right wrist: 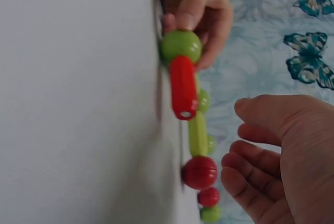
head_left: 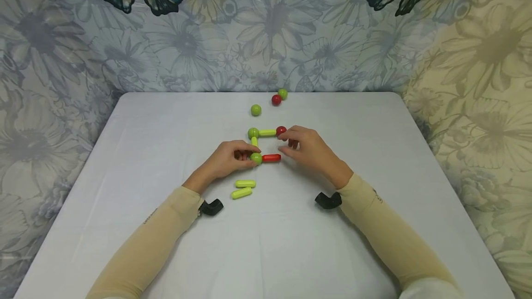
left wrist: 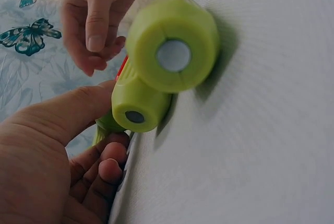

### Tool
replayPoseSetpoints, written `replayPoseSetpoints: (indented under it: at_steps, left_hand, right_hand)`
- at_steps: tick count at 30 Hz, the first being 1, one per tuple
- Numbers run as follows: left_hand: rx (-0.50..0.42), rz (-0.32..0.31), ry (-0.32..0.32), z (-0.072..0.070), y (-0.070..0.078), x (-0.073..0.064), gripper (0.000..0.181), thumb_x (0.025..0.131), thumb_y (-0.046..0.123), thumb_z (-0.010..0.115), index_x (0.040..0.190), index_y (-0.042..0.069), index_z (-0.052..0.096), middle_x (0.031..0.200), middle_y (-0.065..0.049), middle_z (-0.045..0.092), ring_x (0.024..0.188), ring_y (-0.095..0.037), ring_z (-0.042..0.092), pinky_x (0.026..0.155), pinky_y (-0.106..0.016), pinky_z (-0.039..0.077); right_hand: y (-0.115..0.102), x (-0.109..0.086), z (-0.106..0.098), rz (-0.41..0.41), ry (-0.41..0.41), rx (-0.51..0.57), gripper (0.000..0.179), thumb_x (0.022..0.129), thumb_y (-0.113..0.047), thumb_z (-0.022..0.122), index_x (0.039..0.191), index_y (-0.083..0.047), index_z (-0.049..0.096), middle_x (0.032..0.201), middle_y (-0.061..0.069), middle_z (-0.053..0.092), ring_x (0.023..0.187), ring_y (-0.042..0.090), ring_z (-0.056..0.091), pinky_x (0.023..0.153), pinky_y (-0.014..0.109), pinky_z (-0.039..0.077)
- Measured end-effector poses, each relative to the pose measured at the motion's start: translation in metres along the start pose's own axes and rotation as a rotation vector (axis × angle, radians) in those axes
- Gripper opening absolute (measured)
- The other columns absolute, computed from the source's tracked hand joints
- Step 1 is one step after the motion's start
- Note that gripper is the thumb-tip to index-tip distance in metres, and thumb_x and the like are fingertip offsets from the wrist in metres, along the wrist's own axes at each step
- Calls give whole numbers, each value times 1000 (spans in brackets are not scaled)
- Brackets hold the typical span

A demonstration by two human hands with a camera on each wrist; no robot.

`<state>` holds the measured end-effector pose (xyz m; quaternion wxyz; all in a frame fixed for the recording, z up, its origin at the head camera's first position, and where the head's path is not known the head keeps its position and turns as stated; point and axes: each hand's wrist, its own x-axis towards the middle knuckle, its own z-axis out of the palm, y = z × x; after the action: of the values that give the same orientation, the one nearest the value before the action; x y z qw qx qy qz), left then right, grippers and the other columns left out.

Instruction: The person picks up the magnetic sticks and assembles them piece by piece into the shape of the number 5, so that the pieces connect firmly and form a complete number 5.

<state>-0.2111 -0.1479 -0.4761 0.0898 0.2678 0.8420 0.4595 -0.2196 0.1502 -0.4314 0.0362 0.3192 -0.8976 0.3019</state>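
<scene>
My left hand (head_left: pixel 227 158) pinches a green ball (right wrist: pixel 180 46) between thumb and fingers. From that ball a red stick (head_left: pixel 272 158) points right, its free end showing a metal disc in the right wrist view. A yellow-green stick (head_left: pixel 254 141) joins it to a second green ball (head_left: pixel 253 133) farther back. Another yellow-green stick (head_left: pixel 267 132) runs from there to a red ball (head_left: pixel 281 131). Close by that red ball is my right hand (head_left: pixel 309 147), its fingers loosely bent around nothing; the right wrist view shows it apart from the ball.
Two loose yellow-green sticks (head_left: pixel 245 184) lie on the white table (head_left: pixel 166 118) in front of the joined pieces. Toward the back edge are a lone green ball (head_left: pixel 256 110), a red ball (head_left: pixel 276 100) and a green ball (head_left: pixel 282 94) touching it. Patterned cloth hangs behind.
</scene>
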Motion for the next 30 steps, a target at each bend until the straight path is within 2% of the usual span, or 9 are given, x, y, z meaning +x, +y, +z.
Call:
replayPoseSetpoints:
  at_steps: [3,7,9,15,22,30]
  left_hand:
    - [4,4,5,-1,-1,0,34,94,18,89,127,19,81,94,3,66,82,-18,59,73,-32,49]
    - [-6,7,4,-1,-1,1,34,94,17,89,127,19,81,94,2,67,82,-18,60,73,-32,50]
    - [-10,7,0,-1,-1,0,33,94,17,89,127,19,81,94,2,67,82,-19,60,74,-32,50]
    - [-9,9,-2,0,1,0,34,94,17,89,127,19,81,94,3,67,82,-18,60,75,-31,50]
    - [-28,6,-7,0,0,0,36,93,18,90,128,19,81,95,2,67,83,-18,60,75,-31,50]
    - [-30,5,-6,-1,-1,-1,34,94,18,90,127,18,81,94,2,67,82,-18,60,75,-30,50]
  right_hand:
    - [-1,12,-13,-16,21,-12,24,96,-15,87,117,-5,81,103,7,73,87,22,63,74,37,55]
    - [-1,32,-30,-30,34,-28,24,96,-17,86,117,-6,82,105,9,74,91,24,65,80,39,55]
    - [1,42,-36,-22,30,-31,25,97,-17,85,118,-5,81,108,12,76,94,25,66,84,41,56]
    - [1,75,-45,38,-2,-34,26,99,-22,83,118,-4,81,108,9,76,97,26,68,86,41,56]
    - [7,106,-39,117,-46,-40,26,103,-28,78,117,-7,80,104,6,74,95,23,64,85,40,54]
    - [17,135,-19,181,-93,-30,33,103,-31,77,122,-5,79,106,8,72,96,24,64,86,40,54]
